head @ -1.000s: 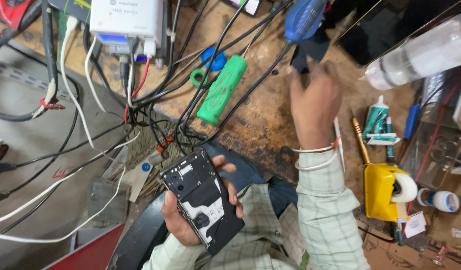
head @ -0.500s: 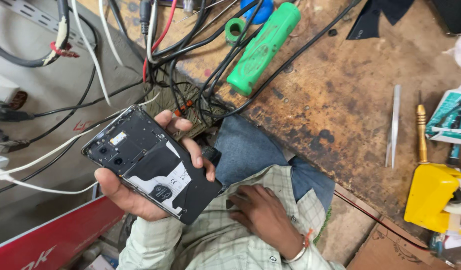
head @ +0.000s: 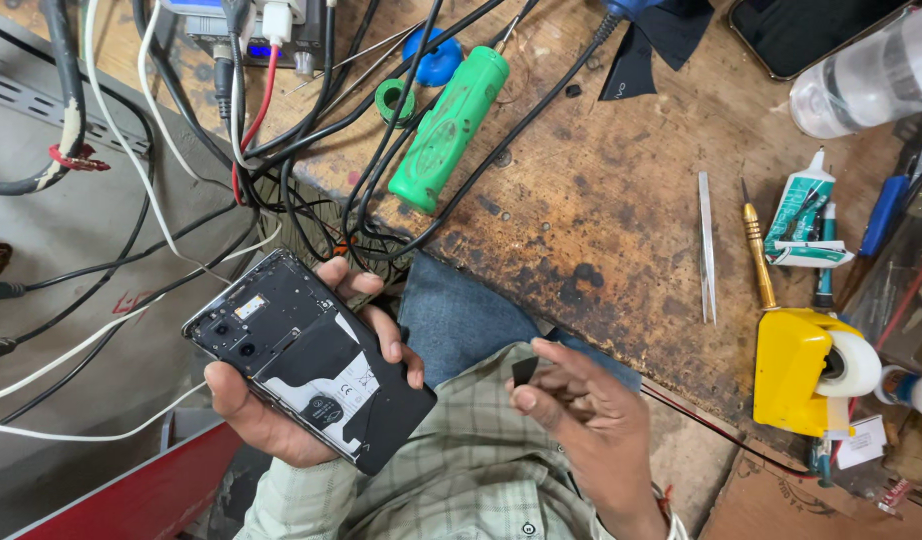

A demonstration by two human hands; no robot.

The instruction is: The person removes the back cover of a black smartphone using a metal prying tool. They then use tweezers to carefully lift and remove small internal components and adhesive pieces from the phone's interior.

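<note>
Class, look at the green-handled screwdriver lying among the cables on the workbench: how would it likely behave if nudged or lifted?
The green-handled screwdriver looks rigid, so it should lift as one stiff piece. Its rounded handle might roll if pushed, though the black cables crossing beside it would probably stop it. Those cables may also snag or drag as it is lifted.

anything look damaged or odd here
The phone in the left hand has its back cover off, insides bare. The right hand pinches a small black piece. The wooden bench is stained and scorched-looking.
</note>
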